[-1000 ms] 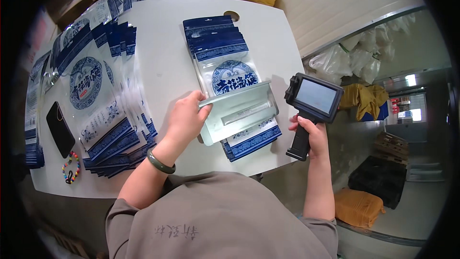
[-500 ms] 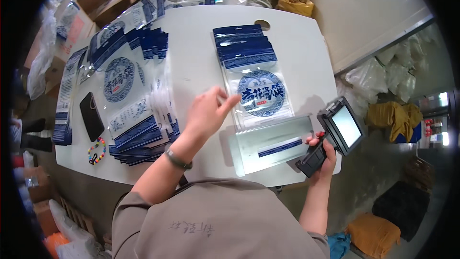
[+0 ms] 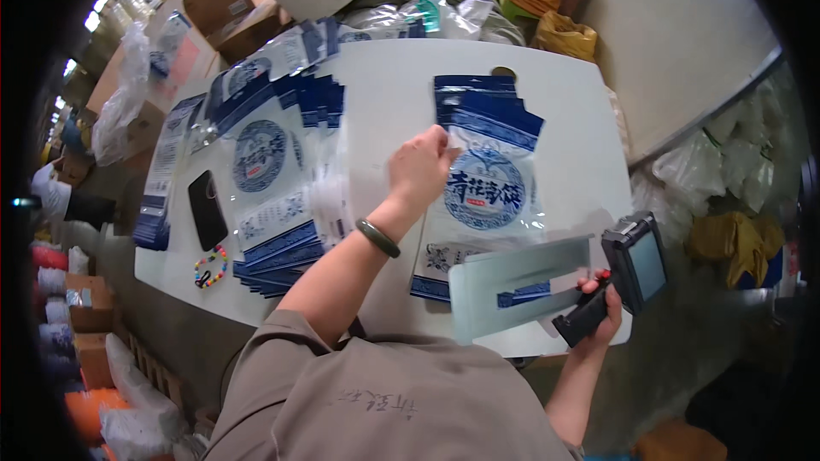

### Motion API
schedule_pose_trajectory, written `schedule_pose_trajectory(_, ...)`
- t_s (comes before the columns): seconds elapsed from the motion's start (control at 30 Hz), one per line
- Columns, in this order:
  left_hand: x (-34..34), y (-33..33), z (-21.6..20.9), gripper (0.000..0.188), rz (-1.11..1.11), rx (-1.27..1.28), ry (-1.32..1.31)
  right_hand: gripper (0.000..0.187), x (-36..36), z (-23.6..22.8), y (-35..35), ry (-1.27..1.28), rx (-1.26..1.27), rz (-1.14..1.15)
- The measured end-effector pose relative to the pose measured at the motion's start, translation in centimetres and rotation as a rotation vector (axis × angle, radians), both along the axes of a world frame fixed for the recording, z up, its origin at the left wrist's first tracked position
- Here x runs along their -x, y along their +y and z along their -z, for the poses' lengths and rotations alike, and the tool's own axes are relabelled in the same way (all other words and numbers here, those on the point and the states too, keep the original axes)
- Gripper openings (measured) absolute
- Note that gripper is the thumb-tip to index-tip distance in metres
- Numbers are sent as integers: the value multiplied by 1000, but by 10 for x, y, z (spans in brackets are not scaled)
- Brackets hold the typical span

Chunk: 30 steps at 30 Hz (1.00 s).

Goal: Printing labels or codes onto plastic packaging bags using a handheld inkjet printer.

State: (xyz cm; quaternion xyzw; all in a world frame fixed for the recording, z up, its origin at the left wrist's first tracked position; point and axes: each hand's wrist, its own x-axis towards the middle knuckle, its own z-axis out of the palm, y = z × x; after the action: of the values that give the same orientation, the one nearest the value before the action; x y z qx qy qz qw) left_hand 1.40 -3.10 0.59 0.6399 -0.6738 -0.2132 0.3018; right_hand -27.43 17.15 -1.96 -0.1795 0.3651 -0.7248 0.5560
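My left hand (image 3: 421, 169) pinches the left edge of the top plastic bag (image 3: 485, 188), clear with a round blue pattern and a dark blue header. That bag is skewed on a stack of similar bags (image 3: 461, 85). In my right hand (image 3: 608, 318) is a black handheld printer (image 3: 584, 316) with a screen, its fingers wrapped round the grip. Close beside it, a pale translucent plate (image 3: 478, 277) with a slot is tilted over the lower end of the stack. Blue print shows through the slot. Whether the printer touches the plate is hard to tell.
Several piles of printed bags (image 3: 260, 158) cover the table's left side. A phone (image 3: 207, 211) and a beaded bracelet (image 3: 211, 267) lie beside them. Cartons (image 3: 231, 4) and wrapped bundles stand beyond the white table (image 3: 389, 85). Plastic sacks (image 3: 726, 162) are at the right.
My left hand has moved up to the bag's edge and closed on it; the top bag has shifted askew. The plate has lifted and tilted with the printer. The whole view has shifted.
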Motion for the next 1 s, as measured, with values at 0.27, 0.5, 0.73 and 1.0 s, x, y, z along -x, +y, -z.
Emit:
schedule_pose_trajectory(0.27,-164,17,-51,4,38,156,737,25,-4,-20,1,-9,96,-78)
schedule_pose_trajectory(0.5,-371,20,-40,17,-350,-74,430,32,2,-4,2,67,13,-44)
schedule_pose_trajectory(0.73,-240,27,-60,29,-392,530,-498,32,0,-9,4,53,29,14)
schedule_pose_trajectory(1.0,-26,102,-17,28,674,305,-103,32,9,2,9,26,36,-12)
